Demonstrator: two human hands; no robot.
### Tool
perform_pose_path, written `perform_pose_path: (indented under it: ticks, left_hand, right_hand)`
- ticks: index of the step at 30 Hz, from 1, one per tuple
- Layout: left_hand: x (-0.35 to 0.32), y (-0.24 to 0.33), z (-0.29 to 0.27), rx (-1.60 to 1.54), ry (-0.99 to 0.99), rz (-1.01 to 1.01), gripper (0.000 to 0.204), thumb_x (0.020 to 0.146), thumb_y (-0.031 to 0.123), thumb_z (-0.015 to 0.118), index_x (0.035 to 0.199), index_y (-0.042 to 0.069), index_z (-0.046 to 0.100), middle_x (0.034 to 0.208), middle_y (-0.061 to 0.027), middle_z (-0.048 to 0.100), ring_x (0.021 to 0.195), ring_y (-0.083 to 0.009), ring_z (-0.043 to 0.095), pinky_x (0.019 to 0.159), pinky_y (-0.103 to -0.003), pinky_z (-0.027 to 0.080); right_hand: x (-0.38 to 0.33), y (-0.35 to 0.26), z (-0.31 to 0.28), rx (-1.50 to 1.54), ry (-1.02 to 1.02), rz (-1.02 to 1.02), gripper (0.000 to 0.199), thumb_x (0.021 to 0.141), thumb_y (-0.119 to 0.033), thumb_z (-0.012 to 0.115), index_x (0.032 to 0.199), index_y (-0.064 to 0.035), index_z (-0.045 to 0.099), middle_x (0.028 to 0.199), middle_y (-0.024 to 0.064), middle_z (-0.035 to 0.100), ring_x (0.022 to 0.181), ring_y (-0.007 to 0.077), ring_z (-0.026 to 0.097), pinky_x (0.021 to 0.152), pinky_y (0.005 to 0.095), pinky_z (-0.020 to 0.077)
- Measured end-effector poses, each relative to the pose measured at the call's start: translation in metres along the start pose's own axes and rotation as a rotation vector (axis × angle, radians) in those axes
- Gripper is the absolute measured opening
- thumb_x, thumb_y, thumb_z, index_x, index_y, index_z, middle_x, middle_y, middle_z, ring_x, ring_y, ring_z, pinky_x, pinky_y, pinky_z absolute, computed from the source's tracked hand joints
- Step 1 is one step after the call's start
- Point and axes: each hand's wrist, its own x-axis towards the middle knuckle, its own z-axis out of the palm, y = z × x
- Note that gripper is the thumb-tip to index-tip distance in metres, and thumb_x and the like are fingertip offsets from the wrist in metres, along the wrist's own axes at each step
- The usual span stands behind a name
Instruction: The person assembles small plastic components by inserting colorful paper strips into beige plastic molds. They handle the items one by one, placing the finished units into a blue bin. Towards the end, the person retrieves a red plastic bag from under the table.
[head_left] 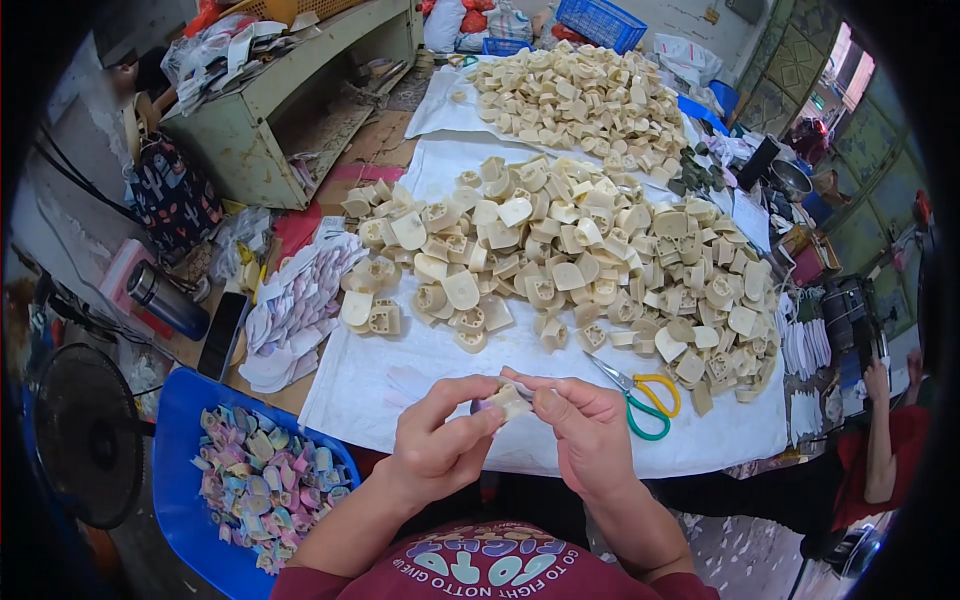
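Between my two hands, over the table's near edge, is a small cream block (511, 402) shaped like a shoe heel, with a purplish patch on its left side. My left hand (438, 436) pinches its left side with thumb and fingers. My right hand (588, 428) has thumb and forefinger closed at its right side, on what seems to be a thin pale edge; the fingers partly hide it. Scissors (640, 393) with one yellow and one green handle lie right of my right hand. Beyond my hands a big heap of similar cream heels (560, 250) spreads over the white cloth (345, 385).
At lower left stands a blue tub (178, 480) of heels in mottled colours. Left on the table are a stack of pale cut sheets (290, 310), a phone (222, 335) and a dark flask (168, 300). A fan (92, 435) stands left; another person's arm (880, 440) shows right.
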Motion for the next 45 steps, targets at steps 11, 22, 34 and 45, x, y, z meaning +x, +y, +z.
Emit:
perform_pose_path:
  ticks: [11,22,34,45]
  left_hand:
    - [-0.006,-0.006,0.014,-0.078,0.145,-0.227,0.025,0.075,-0.011,0.065,0.095,0.002,0.062,0.111,-0.0187,0.059,0.085,-0.0249,0.066,0.069,-0.029,0.055]
    - [-0.004,-0.008,0.015,-0.893,0.218,-0.898,0.016,0.085,-0.004,0.064,0.100,-0.001,0.058,0.117,-0.0134,0.054,0.091,-0.0168,0.065,0.070,-0.029,0.058]
    - [-0.008,-0.013,0.024,-0.453,0.150,-0.730,0.050,0.086,0.005,0.067,0.131,0.003,0.044,0.125,-0.0156,0.051,0.089,-0.0199,0.065,0.077,-0.030,0.056]
    - [0.001,-0.004,0.016,-1.455,0.081,-1.036,0.052,0.102,0.039,0.037,0.147,0.015,0.029,0.122,-0.0121,0.056,0.102,-0.0239,0.062,0.084,-0.041,0.053]
  right_hand:
    - [0.005,0.028,0.007,-0.635,0.076,-0.484,0.022,0.083,0.000,0.069,0.104,0.0019,0.065,0.105,0.0182,0.067,0.101,0.0224,0.065,0.082,0.0301,0.0531]
    - [0.031,0.021,-0.015,-0.076,-0.210,-0.078,0.012,0.081,-0.001,0.067,0.092,-0.0032,0.063,0.113,0.0124,0.063,0.112,0.0275,0.056,0.096,0.0396,0.0428]
    - [0.040,0.022,-0.023,-0.782,-0.009,-0.655,0.012,0.076,-0.003,0.072,0.087,-0.0059,0.067,0.099,0.0075,0.067,0.106,0.0309,0.058,0.092,0.0403,0.0441]
    - [0.020,0.047,-0.014,-0.253,0.000,-0.351,0.035,0.086,-0.006,0.063,0.121,-0.0052,0.062,0.138,0.0082,0.050,0.097,0.0156,0.059,0.075,0.0290,0.0474]
